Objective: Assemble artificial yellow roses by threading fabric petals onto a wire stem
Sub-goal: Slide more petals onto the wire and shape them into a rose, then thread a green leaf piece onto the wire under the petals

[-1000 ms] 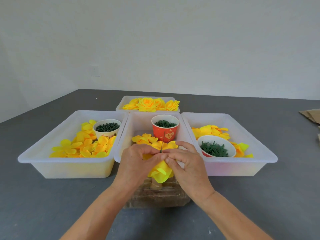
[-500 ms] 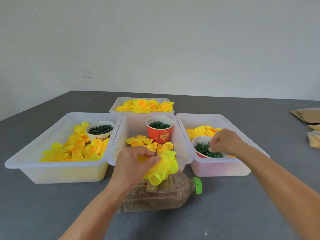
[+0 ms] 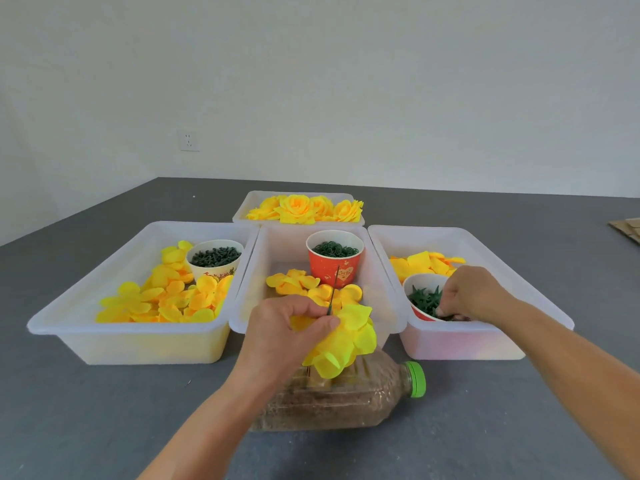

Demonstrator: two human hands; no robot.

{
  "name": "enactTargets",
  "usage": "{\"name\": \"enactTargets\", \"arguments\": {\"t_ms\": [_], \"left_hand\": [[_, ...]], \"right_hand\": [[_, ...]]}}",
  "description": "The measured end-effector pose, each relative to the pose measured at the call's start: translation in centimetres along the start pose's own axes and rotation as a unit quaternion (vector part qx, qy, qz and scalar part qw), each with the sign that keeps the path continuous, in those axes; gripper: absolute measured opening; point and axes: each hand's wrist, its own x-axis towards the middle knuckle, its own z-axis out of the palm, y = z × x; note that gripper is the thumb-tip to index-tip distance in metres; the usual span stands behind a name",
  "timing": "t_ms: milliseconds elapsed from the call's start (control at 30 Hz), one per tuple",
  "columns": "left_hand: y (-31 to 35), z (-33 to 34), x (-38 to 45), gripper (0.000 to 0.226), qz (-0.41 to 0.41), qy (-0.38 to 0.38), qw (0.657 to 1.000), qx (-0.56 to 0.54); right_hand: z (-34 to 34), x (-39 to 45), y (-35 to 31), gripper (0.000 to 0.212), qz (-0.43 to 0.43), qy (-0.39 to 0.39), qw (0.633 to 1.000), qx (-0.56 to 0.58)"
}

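The left hand (image 3: 282, 329) pinches the wire (image 3: 333, 292) with its petals (image 3: 346, 337), tip pointing up and far, while the right hand (image 3: 472, 294), well right, fingers curled, digs in the cup (image 3: 420, 284) of green pieces (image 3: 424, 299).

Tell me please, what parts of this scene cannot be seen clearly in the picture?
Head view only:
- Right hand fingertips: buried among the green calyx pieces in the cup; whether they pinch one, unclear.
- Wire stem: lower part hidden by the left hand and the yellow petals.
- Bottle: partly covered by the left forearm.
- Cardboard: cut off by the right edge.
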Motion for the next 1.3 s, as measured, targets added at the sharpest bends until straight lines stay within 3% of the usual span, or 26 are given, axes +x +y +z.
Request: {"name": "enactTargets", "arguments": {"t_ms": [167, 467, 600, 767, 833, 967, 1100, 1233, 1300], "left_hand": [[-0.2, 0.0, 0.0, 0.009, 0.002, 0.0, 1.0, -0.006], [-0.3, 0.0, 0.2, 0.012, 0.011, 0.001, 1.0, -0.002], [-0.4, 0.0, 0.1, 0.014, 0.016, 0.002, 1.0, 0.0], [-0.6, 0.0, 0.2, 0.012, 0.017, 0.0, 1.0, 0.001], [-0.6, 0.0, 0.2, 0.013, 0.018, 0.001, 1.0, 0.002], [-0.7, 0.1, 0.3, 0.014, 0.022, 0.003, 1.0, 0.002], [-0.8, 0.0, 0.2, 0.01, 0.022, -0.005, 1.0, 0.0], [-0.7, 0.0, 0.3, 0.01, 0.017, -0.004, 1.0, -0.001], [-0.7, 0.0, 0.3, 0.009, 0.014, -0.004, 1.0, -0.001]], "right_hand": [[-0.6, -0.4, 0.8, 0.02, -0.024, -0.05, 0.997, 0.05], [-0.2, 1.0, 1.8, 0.01, -0.037, 0.063, 0.982, 0.172], [0.2, 1.1, 2.4, 0.014, -0.01, 0.082, 0.944, 0.32], [0.8, 0.3, 1.8, 0.014, -0.004, 0.06, 0.926, 0.372], [1.2, 0.2, 1.4, 0.017, -0.007, 0.076, 0.935, 0.347], [2.1, -0.1, 0.9, 0.02, -0.029, 0.241, 0.951, 0.189], [2.6, 0.1, 1.0, 0.013, -0.019, 0.28, 0.943, 0.178], [2.8, 0.1, 1.0, 0.016, -0.021, 0.268, 0.918, 0.29], [2.6, 0.1, 0.8, 0.015, -0.003, 0.236, 0.884, 0.404]]}}
